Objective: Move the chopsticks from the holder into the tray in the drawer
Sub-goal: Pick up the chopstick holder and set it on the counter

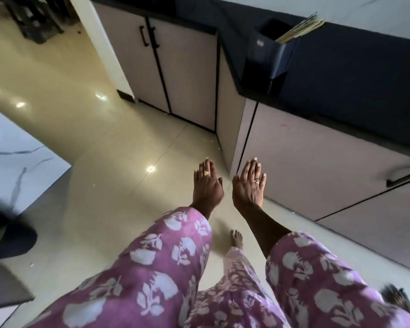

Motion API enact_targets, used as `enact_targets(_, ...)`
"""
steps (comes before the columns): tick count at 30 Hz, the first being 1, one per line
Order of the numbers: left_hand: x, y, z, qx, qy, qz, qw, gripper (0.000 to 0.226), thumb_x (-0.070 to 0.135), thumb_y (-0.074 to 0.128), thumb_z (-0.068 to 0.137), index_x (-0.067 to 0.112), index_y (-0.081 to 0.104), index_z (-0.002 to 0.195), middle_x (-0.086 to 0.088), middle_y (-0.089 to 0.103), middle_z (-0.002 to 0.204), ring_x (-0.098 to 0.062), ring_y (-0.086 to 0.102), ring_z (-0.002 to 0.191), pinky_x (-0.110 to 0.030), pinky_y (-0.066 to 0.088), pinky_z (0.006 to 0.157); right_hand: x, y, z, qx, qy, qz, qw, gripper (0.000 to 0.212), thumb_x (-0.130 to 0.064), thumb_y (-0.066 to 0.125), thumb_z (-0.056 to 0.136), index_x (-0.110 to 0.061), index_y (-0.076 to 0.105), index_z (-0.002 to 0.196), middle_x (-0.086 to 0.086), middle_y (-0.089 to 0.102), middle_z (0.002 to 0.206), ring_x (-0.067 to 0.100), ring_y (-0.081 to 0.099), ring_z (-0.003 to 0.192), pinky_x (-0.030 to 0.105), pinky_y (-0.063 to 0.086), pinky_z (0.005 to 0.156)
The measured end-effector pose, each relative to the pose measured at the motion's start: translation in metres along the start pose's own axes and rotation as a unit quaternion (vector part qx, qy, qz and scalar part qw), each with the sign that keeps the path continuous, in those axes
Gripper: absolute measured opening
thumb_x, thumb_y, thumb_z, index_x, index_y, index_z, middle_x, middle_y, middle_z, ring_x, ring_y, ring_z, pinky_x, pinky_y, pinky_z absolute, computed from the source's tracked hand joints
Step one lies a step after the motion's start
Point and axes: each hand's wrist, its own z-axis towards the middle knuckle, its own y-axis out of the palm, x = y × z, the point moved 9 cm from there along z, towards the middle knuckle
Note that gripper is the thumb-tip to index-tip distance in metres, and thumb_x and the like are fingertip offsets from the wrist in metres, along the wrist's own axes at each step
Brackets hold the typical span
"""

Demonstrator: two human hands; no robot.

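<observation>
Pale wooden chopsticks (301, 28) lean out of a dark rectangular holder (271, 49) standing on the dark countertop (341, 74) at the upper right. Below the counter, a closed drawer front (317, 157) carries a black handle (402, 177). My left hand (207, 184) and my right hand (249, 183) are stretched out side by side over the floor, fingers straight, holding nothing. Both hang well below the holder and left of the drawer handle. No tray is visible.
Cabinet doors (175, 74) with black handles stand at the back left of the counter's corner. Glossy cream floor (92, 174) spreads under my hands. A dark blurred object (7, 235) sits on a surface at the left edge. My bare foot (236, 239) is below the hands.
</observation>
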Motion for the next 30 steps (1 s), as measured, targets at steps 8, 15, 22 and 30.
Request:
enact_targets(8,0.054,-0.05,0.174,0.061,-0.059,-0.134,0.987,0.062,0.028,0.034,0.102,-0.002,0.01,0.15,-0.019,0.011,0.159,-0.029,0.01,0.148,-0.039,0.006,0.119,0.005,-0.085,0.166,0.083,0.012,0.057,0.995,0.061,-0.036,0.018,0.102,-0.006,-0.009,0.149,0.011,-0.014,0.159,0.023,-0.011,0.148,0.033,-0.013,0.114)
enact_targets(15,0.1,-0.107,0.322,0.085,-0.11,-0.314,0.939,0.064,0.042,0.027,0.102,0.005,0.012,0.152,-0.016,0.014,0.159,-0.029,0.011,0.147,-0.042,0.001,0.118,-0.004,-0.153,0.286,0.149,0.017,0.189,0.97,0.065,-0.038,0.022,0.102,-0.004,-0.005,0.149,0.013,-0.01,0.16,0.025,-0.009,0.148,0.037,-0.006,0.119)
enact_targets(22,0.139,-0.127,0.398,0.034,-0.161,-0.584,0.795,0.087,0.074,0.033,0.085,0.021,0.019,0.152,-0.008,0.026,0.157,-0.027,0.027,0.143,-0.043,0.022,0.117,-0.002,-0.172,0.341,0.183,0.077,0.404,0.893,0.062,-0.032,0.026,0.103,-0.001,-0.001,0.149,0.014,-0.007,0.16,0.025,-0.007,0.148,0.035,-0.005,0.119)
enact_targets(30,0.145,-0.126,0.387,0.023,-0.157,-0.578,0.8,0.049,0.032,0.051,0.091,0.014,0.039,0.135,-0.01,0.057,0.116,-0.028,0.058,0.102,-0.047,0.05,0.092,0.006,-0.171,0.333,0.205,0.149,0.529,0.81,0.062,-0.044,0.032,0.099,-0.009,0.019,0.149,0.015,0.029,0.154,0.031,0.03,0.142,0.046,0.029,0.115)
